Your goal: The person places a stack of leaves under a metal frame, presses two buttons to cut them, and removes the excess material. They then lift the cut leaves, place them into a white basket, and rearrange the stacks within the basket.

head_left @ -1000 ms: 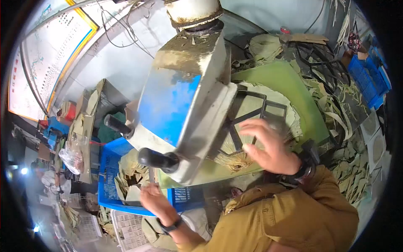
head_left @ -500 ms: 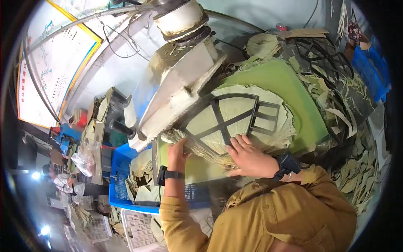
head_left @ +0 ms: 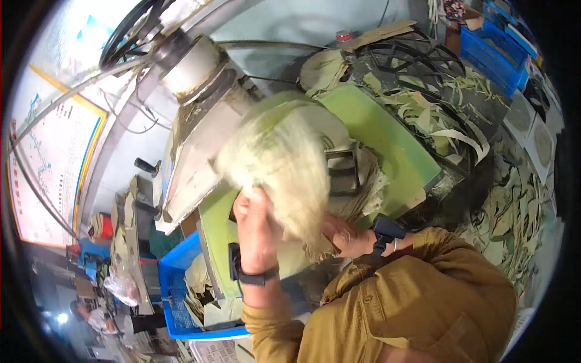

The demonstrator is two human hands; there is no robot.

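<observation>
A blurred, pale green bundle of dried leaves (head_left: 275, 160) is raised over the green cutting board (head_left: 393, 145). My left hand (head_left: 254, 227) is closed on its lower left edge, the thumb lying on top. At the bundle's gathered bottom end is my right hand (head_left: 345, 235), its fingers curled around that end and partly hidden. Behind the bundle, a black metal frame (head_left: 356, 172) shows only in part. More leaf layers (head_left: 378, 187) with a ragged edge lie on the board beside that frame.
A white press arm (head_left: 196, 154) with black handles stands at the left. Below it is a blue crate (head_left: 175, 302) holding leaves. More black frames (head_left: 417, 63) and leaf scraps (head_left: 436, 118) lie at the back right. Cut leaves (head_left: 508, 224) are heaped at the far right.
The bundle has been lifted off the board and tilted up in my hands. My right hand has gone from lying flat to gripping its lower end. The view has turned rightward.
</observation>
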